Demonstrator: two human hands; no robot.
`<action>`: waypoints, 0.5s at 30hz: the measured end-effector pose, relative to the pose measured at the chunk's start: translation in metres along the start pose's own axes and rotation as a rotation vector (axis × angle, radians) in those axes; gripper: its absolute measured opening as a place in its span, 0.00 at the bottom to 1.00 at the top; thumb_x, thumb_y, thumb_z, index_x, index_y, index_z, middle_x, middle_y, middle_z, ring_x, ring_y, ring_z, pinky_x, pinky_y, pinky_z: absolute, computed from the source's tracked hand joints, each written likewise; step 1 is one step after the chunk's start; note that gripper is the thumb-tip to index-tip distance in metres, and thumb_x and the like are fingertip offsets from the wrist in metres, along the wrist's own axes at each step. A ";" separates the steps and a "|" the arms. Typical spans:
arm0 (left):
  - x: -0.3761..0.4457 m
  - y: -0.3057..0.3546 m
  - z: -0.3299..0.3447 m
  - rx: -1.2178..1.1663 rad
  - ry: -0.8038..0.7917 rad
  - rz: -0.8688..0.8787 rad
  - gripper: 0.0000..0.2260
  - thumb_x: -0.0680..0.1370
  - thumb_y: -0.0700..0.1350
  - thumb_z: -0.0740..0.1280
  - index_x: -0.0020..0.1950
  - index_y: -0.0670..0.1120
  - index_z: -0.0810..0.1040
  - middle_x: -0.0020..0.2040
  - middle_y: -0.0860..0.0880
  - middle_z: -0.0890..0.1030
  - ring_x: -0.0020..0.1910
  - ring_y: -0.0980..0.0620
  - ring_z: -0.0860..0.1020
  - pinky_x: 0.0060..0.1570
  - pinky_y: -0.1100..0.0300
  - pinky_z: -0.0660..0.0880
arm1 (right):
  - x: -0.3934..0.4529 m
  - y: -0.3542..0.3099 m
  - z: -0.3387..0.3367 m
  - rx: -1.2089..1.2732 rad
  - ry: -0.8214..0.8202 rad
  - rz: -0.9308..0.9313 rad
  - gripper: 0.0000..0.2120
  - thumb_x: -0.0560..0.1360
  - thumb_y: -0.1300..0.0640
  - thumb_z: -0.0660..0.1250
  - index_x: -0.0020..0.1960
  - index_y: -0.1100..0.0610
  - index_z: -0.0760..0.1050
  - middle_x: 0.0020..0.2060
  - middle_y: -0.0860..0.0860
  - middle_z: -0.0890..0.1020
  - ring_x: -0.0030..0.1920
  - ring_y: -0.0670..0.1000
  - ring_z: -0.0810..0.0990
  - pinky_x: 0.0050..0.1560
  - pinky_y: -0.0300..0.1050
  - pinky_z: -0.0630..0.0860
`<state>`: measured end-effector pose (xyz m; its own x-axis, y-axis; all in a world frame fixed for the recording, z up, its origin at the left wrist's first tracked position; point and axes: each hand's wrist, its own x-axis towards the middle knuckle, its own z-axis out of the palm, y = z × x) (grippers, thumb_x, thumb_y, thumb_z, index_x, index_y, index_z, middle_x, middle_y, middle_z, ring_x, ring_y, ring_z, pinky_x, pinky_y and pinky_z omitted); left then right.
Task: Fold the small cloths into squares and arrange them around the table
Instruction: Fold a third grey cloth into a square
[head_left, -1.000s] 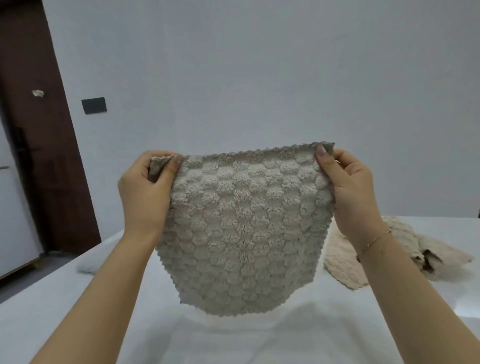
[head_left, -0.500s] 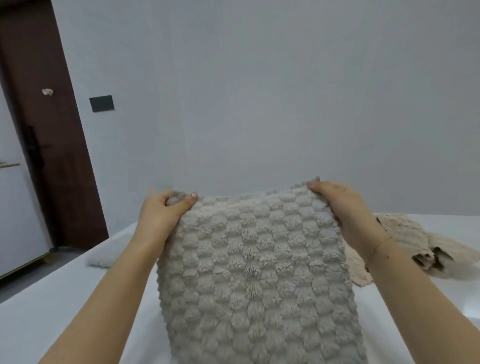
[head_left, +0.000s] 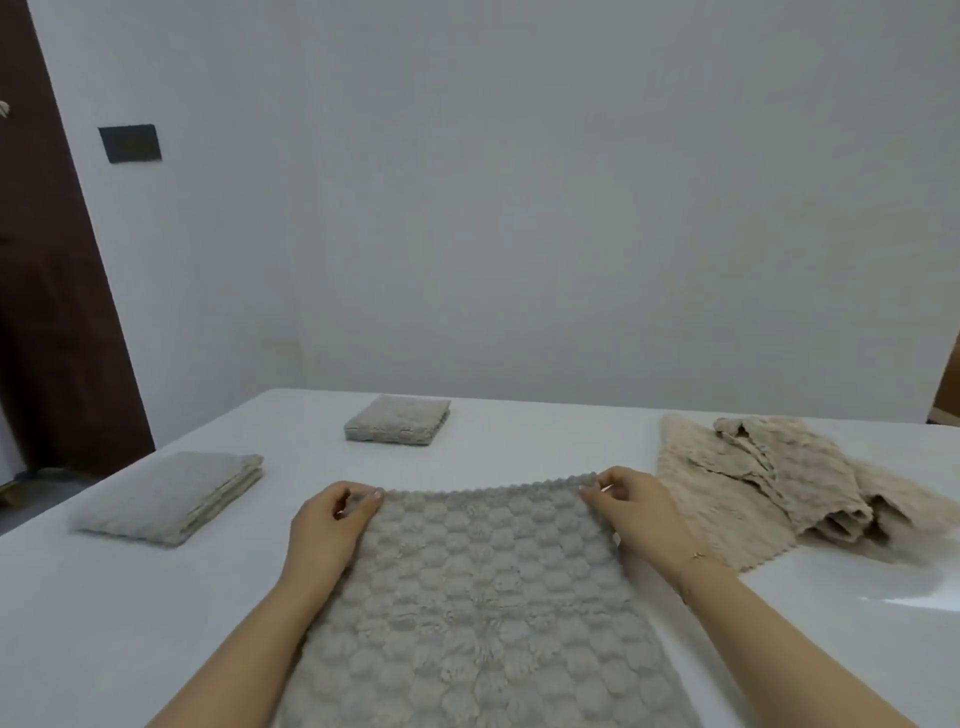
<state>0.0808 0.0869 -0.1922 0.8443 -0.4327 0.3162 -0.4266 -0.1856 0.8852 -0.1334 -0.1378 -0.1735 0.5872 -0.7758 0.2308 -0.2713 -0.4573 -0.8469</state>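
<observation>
A grey bubble-textured cloth (head_left: 483, 597) lies spread flat on the white table (head_left: 104, 623). The left hand (head_left: 332, 525) and right hand (head_left: 631, 512) each pinch a far corner. Two folded grey squares (head_left: 169, 496) (head_left: 397, 419) sit beyond-left; a heap of beige cloths (head_left: 779, 483) lies right.

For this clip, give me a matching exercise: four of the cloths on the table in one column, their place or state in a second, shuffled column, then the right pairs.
Things:
1. grey cloth
2. near folded cloth
3. far folded cloth
4. cream pile

Place or state:
A. unfolded heap at the right
B. folded, far side of the table, middle
C. spread flat, far corners pinched by the left hand and right hand
D. folded, at the left edge

Pairs: 1-C, 2-D, 3-B, 4-A
</observation>
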 end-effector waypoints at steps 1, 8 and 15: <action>0.001 -0.002 0.000 0.000 0.011 0.000 0.04 0.76 0.47 0.69 0.44 0.48 0.81 0.42 0.52 0.82 0.44 0.53 0.79 0.39 0.64 0.72 | 0.001 0.004 0.002 -0.028 0.001 -0.018 0.08 0.76 0.54 0.67 0.40 0.56 0.75 0.29 0.48 0.77 0.28 0.47 0.72 0.29 0.42 0.72; -0.011 0.008 0.002 0.385 0.073 0.228 0.11 0.78 0.47 0.66 0.59 0.47 0.77 0.60 0.50 0.76 0.59 0.51 0.73 0.58 0.57 0.67 | -0.010 -0.002 0.008 -0.602 0.006 -0.274 0.17 0.81 0.53 0.56 0.68 0.54 0.68 0.65 0.48 0.72 0.61 0.49 0.73 0.60 0.44 0.70; -0.043 0.020 0.029 0.784 -0.489 0.309 0.24 0.82 0.56 0.48 0.77 0.51 0.57 0.78 0.52 0.53 0.76 0.54 0.51 0.74 0.55 0.48 | -0.041 -0.024 0.058 -0.757 -0.397 -0.362 0.27 0.82 0.46 0.47 0.77 0.57 0.51 0.77 0.52 0.53 0.76 0.49 0.52 0.75 0.42 0.47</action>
<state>0.0264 0.0765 -0.1977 0.5062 -0.8469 0.1627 -0.8511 -0.4602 0.2527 -0.1065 -0.0701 -0.1906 0.9136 -0.3885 0.1203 -0.3639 -0.9130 -0.1845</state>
